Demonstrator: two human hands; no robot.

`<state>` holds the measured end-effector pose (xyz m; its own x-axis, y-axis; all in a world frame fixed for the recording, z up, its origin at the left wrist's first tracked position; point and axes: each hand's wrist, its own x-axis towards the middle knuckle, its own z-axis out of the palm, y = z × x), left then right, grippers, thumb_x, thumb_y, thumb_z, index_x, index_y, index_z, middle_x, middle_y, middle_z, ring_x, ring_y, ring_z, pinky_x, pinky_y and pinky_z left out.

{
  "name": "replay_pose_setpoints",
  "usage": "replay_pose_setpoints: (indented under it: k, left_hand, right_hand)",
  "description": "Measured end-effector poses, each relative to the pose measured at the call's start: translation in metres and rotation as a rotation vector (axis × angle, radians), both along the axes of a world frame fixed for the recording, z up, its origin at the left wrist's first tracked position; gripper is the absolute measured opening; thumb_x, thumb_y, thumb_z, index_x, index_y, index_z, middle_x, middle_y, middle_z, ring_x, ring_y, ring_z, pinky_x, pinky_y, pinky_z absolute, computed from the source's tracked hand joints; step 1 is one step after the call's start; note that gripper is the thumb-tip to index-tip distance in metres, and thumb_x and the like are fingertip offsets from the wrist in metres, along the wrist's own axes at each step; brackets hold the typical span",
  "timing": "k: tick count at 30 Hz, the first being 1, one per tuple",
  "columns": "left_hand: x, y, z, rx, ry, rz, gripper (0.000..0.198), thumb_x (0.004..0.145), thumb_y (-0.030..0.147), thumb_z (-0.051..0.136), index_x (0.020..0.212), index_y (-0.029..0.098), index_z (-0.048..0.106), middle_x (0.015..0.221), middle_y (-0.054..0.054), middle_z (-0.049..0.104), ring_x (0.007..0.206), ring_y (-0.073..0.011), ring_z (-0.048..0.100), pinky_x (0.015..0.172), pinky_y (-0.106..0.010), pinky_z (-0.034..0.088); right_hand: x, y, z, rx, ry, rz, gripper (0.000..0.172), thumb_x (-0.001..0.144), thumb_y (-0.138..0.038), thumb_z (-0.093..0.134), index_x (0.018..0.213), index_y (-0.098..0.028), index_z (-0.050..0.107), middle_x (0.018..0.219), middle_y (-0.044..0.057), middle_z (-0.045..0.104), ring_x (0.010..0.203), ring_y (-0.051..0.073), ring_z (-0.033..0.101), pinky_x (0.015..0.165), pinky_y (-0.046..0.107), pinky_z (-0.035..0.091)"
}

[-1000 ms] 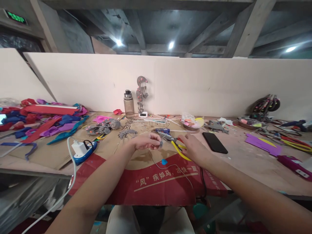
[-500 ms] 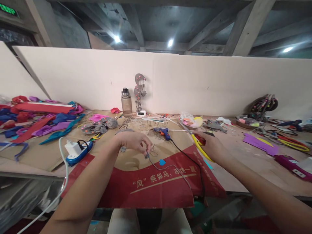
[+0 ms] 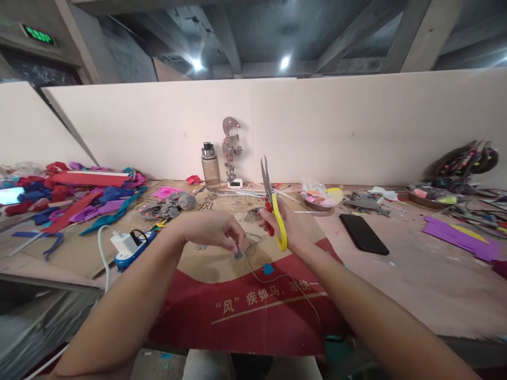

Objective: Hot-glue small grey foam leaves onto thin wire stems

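My left hand (image 3: 216,230) hovers over the cardboard sheet (image 3: 222,274), fingers pinched on a small grey piece (image 3: 238,254) joined to a thin wire (image 3: 277,277) that trails toward the table's front edge. My right hand (image 3: 291,228) grips scissors (image 3: 273,208) with red and yellow handles. Their blades are closed and point straight up, just right of my left hand. A small blue drop-shaped piece (image 3: 268,268) lies on the cardboard below both hands.
A water bottle (image 3: 210,167) and a grey ornament (image 3: 231,148) stand at the back wall. Coloured foam strips (image 3: 71,198) pile at the left, beside a power strip (image 3: 132,245). A black phone (image 3: 363,234), a bowl of scraps (image 3: 319,196) and purple sheets (image 3: 459,236) lie at the right.
My right hand has come back from the right with the scissors and raised them upright beside my left hand. My left hand has kept its pinch on the wire piece.
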<state>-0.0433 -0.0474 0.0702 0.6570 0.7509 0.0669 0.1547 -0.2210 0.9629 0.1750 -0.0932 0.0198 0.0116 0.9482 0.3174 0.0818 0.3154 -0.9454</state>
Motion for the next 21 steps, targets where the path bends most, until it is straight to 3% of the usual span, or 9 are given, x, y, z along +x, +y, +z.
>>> replay_pose_setpoints:
  k: [4, 8, 11, 15, 21]
  left_hand:
    - [0.006, 0.008, 0.014, 0.023, -0.076, 0.041, 0.011, 0.063, 0.023, 0.081, 0.066, 0.019, 0.071, 0.066, -0.002, 0.067, 0.066, -0.015, 0.063, 0.057, -0.021, 0.043]
    - [0.046, 0.014, -0.007, -0.158, -0.469, 0.103, 0.024, 0.066, 0.03, 0.082, 0.068, 0.013, 0.065, 0.062, -0.001, 0.059, 0.054, -0.0071, 0.051, 0.049, -0.017, 0.038]
    - [0.075, 0.018, -0.023, -0.347, -0.661, 0.13, 0.027, 0.063, 0.024, 0.083, 0.069, 0.012, 0.06, 0.064, 0.0, 0.057, 0.055, -0.0055, 0.05, 0.047, -0.015, 0.037]
    - [0.097, 0.024, -0.021, -0.403, -0.749, 0.15, 0.024, 0.063, 0.02, 0.079, 0.071, 0.013, 0.057, 0.064, 0.001, 0.055, 0.054, -0.0053, 0.049, 0.048, -0.016, 0.039]
    - [0.106, 0.027, -0.015, -0.279, -0.732, 0.166, 0.019, 0.065, 0.021, 0.074, 0.068, 0.014, 0.057, 0.06, 0.001, 0.054, 0.054, -0.0076, 0.048, 0.049, -0.019, 0.04]
  right_hand:
    - [0.0, 0.011, 0.003, 0.034, 0.087, -0.097, 0.042, 0.08, -0.055, 0.06, 0.106, -0.024, 0.051, 0.063, -0.008, 0.047, 0.045, 0.008, 0.042, 0.041, 0.02, 0.034]
    - [0.009, 0.019, -0.007, 0.117, 0.0, -0.168, 0.038, 0.085, -0.055, 0.056, 0.107, -0.024, 0.051, 0.067, -0.006, 0.046, 0.05, 0.008, 0.042, 0.046, 0.021, 0.036]
    - [0.017, 0.021, -0.022, 0.172, -0.083, -0.163, 0.04, 0.087, -0.053, 0.055, 0.114, -0.024, 0.048, 0.077, -0.003, 0.05, 0.061, 0.011, 0.046, 0.056, 0.024, 0.042]
    - [0.024, 0.019, -0.031, 0.213, -0.137, -0.106, 0.039, 0.088, -0.051, 0.055, 0.115, -0.023, 0.049, 0.085, 0.0, 0.055, 0.073, 0.014, 0.052, 0.067, 0.028, 0.047]
    - [0.028, 0.015, -0.03, 0.024, 0.014, 0.007, 0.04, 0.091, -0.061, 0.046, 0.102, -0.022, 0.052, 0.061, -0.007, 0.045, 0.046, 0.01, 0.041, 0.045, 0.024, 0.037]
